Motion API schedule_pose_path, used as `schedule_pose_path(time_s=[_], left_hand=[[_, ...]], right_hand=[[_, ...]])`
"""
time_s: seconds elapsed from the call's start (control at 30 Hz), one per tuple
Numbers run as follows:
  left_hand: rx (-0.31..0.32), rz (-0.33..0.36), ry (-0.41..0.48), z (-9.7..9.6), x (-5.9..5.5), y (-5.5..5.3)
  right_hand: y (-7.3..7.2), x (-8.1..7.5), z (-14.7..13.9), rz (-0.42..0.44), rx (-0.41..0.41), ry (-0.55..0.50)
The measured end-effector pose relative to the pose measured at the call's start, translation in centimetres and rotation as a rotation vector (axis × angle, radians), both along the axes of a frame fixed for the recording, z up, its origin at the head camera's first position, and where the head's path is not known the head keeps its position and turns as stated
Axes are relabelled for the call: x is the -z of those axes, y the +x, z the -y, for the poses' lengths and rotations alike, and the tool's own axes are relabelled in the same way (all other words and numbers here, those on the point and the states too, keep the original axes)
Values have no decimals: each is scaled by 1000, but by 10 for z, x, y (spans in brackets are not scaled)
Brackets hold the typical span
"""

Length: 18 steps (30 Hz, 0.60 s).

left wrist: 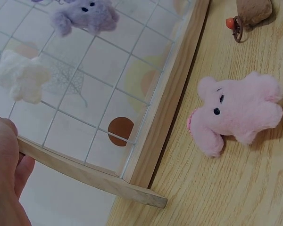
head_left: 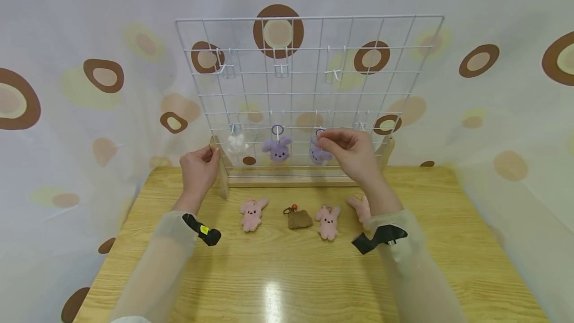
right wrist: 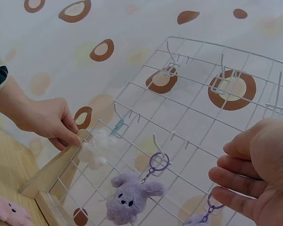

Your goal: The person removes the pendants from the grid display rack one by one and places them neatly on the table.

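Observation:
My left hand (head_left: 199, 171) pinches the top of the rack's left wooden post (left wrist: 92, 174). My right hand (head_left: 358, 156) is just in front of a purple bunny keychain (head_left: 318, 156), which hangs from a hook on the white wire rack (head_left: 309, 17). In the right wrist view, the right thumb stands apart from loosely extended fingers (right wrist: 238, 202); the lowest fingertip is beside the keychain's purple ring (right wrist: 215, 202), and contact is unclear. Another purple bunny keychain (head_left: 279, 150) hangs to its left. Farther left hangs a white fluffy keychain (head_left: 236, 143), near the left hand.
On the wooden table (head_left: 233, 273) lie a pink bunny keychain (head_left: 252, 216), a brown plush keychain (head_left: 299, 219) and two more pink bunnies, one (head_left: 328, 223) fully visible, another (head_left: 361, 208) partly behind my right forearm. Upper rack hooks (head_left: 281, 70) hold nothing.

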<state>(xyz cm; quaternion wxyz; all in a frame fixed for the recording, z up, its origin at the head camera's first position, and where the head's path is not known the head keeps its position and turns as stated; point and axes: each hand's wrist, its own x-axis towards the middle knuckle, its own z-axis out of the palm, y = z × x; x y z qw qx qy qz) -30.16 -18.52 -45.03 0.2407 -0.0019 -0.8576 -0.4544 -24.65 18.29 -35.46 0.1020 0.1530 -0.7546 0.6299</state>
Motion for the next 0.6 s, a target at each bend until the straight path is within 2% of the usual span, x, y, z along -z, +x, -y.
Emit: schedule_pose_path(time_s=[0.13, 0.33, 0.6], left_hand=[[-5, -9, -4, 0, 0, 0], [0, -26, -8, -1, -1, 1], [1, -16, -2, -1, 0, 2]], right_hand=[[-1, 1, -6, -9, 6, -7], [-6, 5, -15, -25, 60, -10], [-14, 16, -20, 23, 112, -6]])
